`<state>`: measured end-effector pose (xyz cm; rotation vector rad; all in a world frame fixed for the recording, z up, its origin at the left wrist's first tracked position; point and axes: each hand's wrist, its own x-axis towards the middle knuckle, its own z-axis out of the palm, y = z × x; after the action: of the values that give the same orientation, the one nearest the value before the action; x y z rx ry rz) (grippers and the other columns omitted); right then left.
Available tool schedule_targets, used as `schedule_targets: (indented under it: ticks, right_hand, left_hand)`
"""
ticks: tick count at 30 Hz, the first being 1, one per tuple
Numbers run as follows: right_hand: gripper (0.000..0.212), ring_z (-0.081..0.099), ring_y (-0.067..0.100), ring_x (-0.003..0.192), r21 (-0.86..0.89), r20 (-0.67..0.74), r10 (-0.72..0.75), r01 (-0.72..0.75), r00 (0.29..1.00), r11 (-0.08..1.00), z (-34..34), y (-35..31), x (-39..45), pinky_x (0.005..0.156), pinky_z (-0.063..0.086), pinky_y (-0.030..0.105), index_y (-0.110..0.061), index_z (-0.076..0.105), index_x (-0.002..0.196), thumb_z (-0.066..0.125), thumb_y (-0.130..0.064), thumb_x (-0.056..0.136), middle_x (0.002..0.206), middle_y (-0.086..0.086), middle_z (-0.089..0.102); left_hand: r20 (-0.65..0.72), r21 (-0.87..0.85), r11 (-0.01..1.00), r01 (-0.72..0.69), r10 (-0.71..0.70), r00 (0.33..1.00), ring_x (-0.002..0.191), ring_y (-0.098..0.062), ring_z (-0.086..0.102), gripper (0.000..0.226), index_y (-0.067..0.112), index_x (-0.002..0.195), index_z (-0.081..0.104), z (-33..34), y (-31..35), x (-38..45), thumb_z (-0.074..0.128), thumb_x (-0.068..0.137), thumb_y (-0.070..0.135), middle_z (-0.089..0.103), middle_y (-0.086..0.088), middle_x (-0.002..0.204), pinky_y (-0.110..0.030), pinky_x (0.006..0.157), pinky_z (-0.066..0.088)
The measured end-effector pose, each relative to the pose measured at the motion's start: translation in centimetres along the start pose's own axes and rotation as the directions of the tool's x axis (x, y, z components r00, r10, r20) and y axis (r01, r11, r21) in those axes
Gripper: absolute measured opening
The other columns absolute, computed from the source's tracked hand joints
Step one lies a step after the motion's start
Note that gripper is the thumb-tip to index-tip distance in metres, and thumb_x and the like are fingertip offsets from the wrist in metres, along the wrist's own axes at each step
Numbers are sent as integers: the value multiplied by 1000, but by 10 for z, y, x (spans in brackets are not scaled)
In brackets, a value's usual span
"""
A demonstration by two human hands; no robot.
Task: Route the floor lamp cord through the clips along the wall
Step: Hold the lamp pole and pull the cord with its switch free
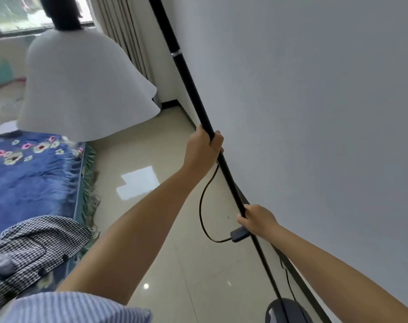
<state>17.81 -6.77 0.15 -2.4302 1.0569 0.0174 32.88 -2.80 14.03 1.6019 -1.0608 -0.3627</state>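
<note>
A black floor lamp pole (189,73) runs diagonally beside the white wall (314,101), with its white bell shade (86,89) at the upper left and its round dark base (284,311) at the bottom. My left hand (204,149) grips the pole at mid height. My right hand (256,220) grips it lower down. The black cord (201,206) hangs in a loop from under my left hand to an inline switch box (239,234) beside my right hand, then trails down toward the base. I see no clips on the wall.
Glossy beige floor tiles (175,241) lie below. A blue flowered rug (33,173) covers the left side, with a checked garment (35,243) on it. Curtains (126,31) and a window (12,12) stand at the far end. A dark baseboard (298,273) follows the wall.
</note>
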Motion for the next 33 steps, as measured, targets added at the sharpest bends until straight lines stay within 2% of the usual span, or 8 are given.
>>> schedule_targets:
  ticks: [3,9,13,18,22,26,30,33]
  right_hand:
    - [44,26,16,43,31,-23,7,-6,1000,1000,-2,-50,48,43,19,26,-19,21,47,48,-13,82,46,-2,29]
    - [41,23,14,43,51,21,-41,39,999,998,-3,-135,152,43,19,27,-19,23,48,48,-15,80,48,-2,29]
    - [42,22,14,42,60,44,-92,89,995,994,-3,-179,235,42,18,25,-19,21,48,48,-15,81,47,-2,27]
    - [38,31,17,47,118,79,-138,128,987,985,-7,-229,358,43,22,26,-19,26,49,48,-16,79,53,1,38]
    - [36,35,19,50,129,109,-176,161,978,978,-21,-270,463,44,24,26,-18,28,49,47,-14,79,58,5,43]
    - [37,32,14,45,89,106,-212,203,971,975,-40,-309,558,45,24,26,-18,28,49,47,-14,81,53,-1,39]
    - [37,32,13,45,21,96,-238,237,967,971,-50,-341,660,46,25,27,-20,28,50,46,-17,82,51,-3,36]
    - [36,42,18,54,-64,94,-269,275,959,959,-60,-365,742,48,30,28,-24,29,52,48,-23,83,55,-7,38]
  left_hand:
    - [-23,-34,999,-26,25,999,31,8,51,33,26,65,33,-53,-20,47,40,93,8,50,-1,58,-6,30,38]
    - [-105,-33,998,-62,58,993,30,8,50,35,27,65,31,-137,-63,141,40,93,8,48,-1,57,-4,28,34]
    - [-155,-1,997,-77,76,985,42,-6,53,34,28,66,33,-180,-96,211,41,92,9,47,2,54,-8,30,39]
    - [-194,71,995,-69,82,978,44,-6,53,33,29,67,34,-231,-146,317,41,93,10,48,3,55,-13,34,40]
    - [-204,84,996,-35,51,978,45,-9,54,20,20,76,37,-269,-180,409,41,94,11,49,2,55,-20,42,45]
    - [-215,109,994,-23,46,975,48,-11,53,10,13,85,36,-306,-205,495,40,95,11,47,2,57,-15,35,42]
    - [-215,111,993,-51,74,974,49,-13,52,9,12,87,36,-341,-245,582,40,95,9,46,1,57,-25,46,48]
    - [-221,81,996,-42,59,974,51,-14,52,5,8,90,39,-365,-284,653,40,95,9,45,2,58,-27,49,48]
